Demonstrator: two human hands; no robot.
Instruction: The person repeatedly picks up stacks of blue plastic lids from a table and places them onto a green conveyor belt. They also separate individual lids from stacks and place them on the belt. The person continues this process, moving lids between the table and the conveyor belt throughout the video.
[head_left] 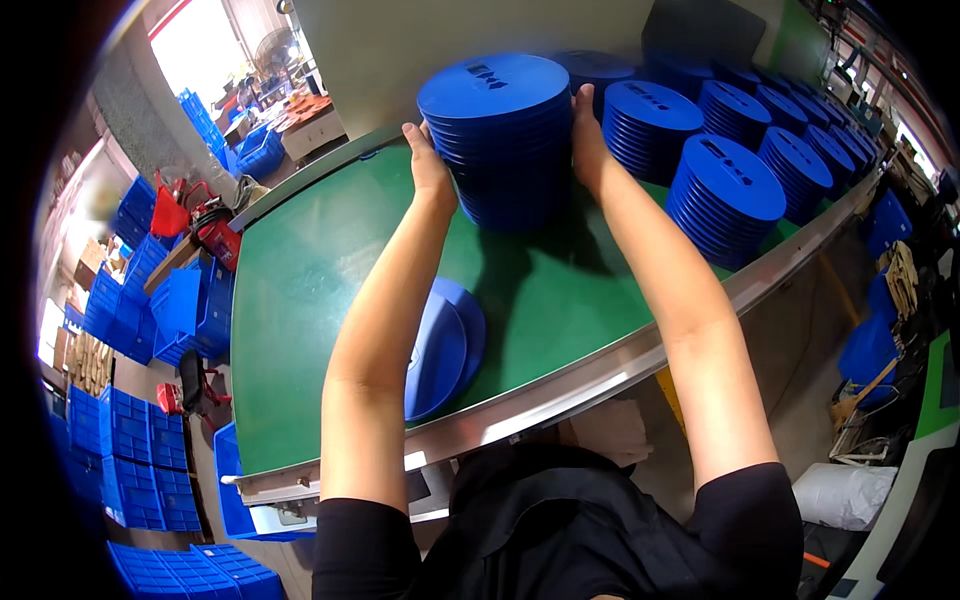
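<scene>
A tall stack of blue round discs (505, 135) stands on the green table (310, 280) straight ahead of me. My left hand (428, 160) presses flat against the stack's left side. My right hand (585, 125) presses against its right side, so the stack is clasped between both hands. Two loose blue discs (450, 345) lie overlapping on the table under my left forearm, near the front edge.
Several more stacks of blue discs (725, 190) line the table's right and far side. Blue plastic crates (150, 460) are piled on the floor at left. The table's metal rim (560, 395) runs in front of me. White sacks (845, 495) lie at lower right.
</scene>
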